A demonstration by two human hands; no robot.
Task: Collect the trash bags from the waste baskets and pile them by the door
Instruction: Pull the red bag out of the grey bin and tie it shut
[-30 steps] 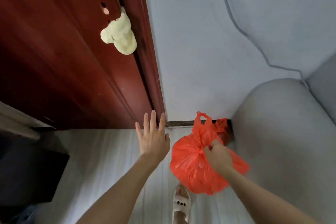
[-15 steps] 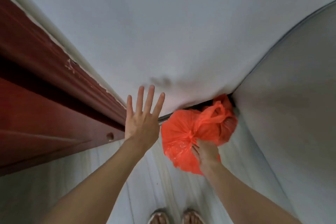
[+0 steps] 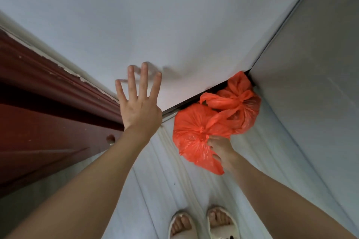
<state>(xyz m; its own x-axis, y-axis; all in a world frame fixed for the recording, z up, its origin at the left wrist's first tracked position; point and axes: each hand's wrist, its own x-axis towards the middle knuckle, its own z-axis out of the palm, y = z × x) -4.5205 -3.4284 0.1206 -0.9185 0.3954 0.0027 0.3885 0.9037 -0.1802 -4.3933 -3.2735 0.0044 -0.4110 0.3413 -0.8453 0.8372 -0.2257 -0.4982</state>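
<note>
**Bag down in corner, right grip still on knot**

Lowered since half a second ago: the near orange bag (image 3: 196, 137) now sits further down on the floor (image 3: 159, 180), and the camera has moved in a bit closer. Right hand (image 3: 221, 151) grip is clenched on the plastic just beside that bag's tied knot. Second orange bag (image 3: 240, 106) is tucked in the corner behind it, touching it, wedged against the grey wall (image 3: 310, 83) on the right and the white wall (image 3: 174, 25) ahead. Left hand (image 3: 138, 106) grip is released: fingers spread, palm toward the white wall just beside the red-brown door (image 3: 48, 122); can't tell if it's touching. Both bags are tied shut. Feet in pale sandals (image 3: 204, 223) at the bottom edge, well back from the bags.
</note>
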